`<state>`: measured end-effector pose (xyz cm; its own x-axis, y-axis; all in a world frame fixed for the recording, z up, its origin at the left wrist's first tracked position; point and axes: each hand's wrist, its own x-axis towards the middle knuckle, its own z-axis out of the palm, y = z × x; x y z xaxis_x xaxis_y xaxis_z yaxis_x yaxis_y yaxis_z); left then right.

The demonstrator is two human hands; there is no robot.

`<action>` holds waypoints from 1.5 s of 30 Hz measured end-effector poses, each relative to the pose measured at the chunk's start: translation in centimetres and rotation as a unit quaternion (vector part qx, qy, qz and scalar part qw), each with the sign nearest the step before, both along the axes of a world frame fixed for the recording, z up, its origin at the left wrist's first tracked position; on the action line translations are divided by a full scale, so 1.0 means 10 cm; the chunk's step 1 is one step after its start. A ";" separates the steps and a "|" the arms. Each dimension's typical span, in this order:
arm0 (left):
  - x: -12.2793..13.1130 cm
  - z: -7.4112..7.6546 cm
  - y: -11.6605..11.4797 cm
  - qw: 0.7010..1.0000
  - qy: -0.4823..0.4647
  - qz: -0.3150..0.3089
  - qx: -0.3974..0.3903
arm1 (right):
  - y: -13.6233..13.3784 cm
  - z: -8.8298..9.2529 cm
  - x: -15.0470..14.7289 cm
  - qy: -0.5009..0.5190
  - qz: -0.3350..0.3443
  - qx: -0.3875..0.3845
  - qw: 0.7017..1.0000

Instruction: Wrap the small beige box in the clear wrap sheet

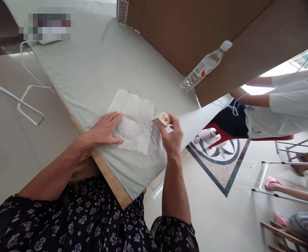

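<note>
A sheet of bubble wrap (135,122) lies spread on the pale cloth of the table, near its corner. Flat on the sheet's left edge rests my left hand (105,129), fingers stretched out and thumb apart. My right hand (173,134) grips a small cream-coloured box (162,119) with a red mark between thumb and fingers. The box is at the sheet's right edge, tilted; I cannot tell whether it touches the table. Its far side is hidden by my fingers.
A clear plastic bottle (205,68) stands beside a large cardboard panel (185,31), with another bottle (122,12) at the far end. A white cable (25,94) hangs off the left side. At the right sits a person in a white shirt (287,108).
</note>
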<state>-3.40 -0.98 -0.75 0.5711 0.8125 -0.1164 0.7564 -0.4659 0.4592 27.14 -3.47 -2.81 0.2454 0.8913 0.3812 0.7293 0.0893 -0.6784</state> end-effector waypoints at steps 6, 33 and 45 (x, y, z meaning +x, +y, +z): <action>-0.01 -0.03 -0.01 1.000 -0.016 -0.002 0.018 | -0.18 -0.03 0.40 -0.080 -0.117 -0.007 0.990; -0.08 -0.07 0.06 0.998 0.028 -0.023 0.060 | -0.40 -0.08 -0.56 -0.182 0.133 -0.114 0.968; -0.16 -0.19 0.03 0.983 -0.143 0.042 0.106 | -0.43 -0.12 -0.30 -0.037 -0.055 0.089 0.994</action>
<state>-4.96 -0.70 -2.68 0.4849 0.8475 0.2160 0.6505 -0.5146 0.5586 24.09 -7.77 -4.02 0.3021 0.7776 0.5514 0.7889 0.1208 -0.6026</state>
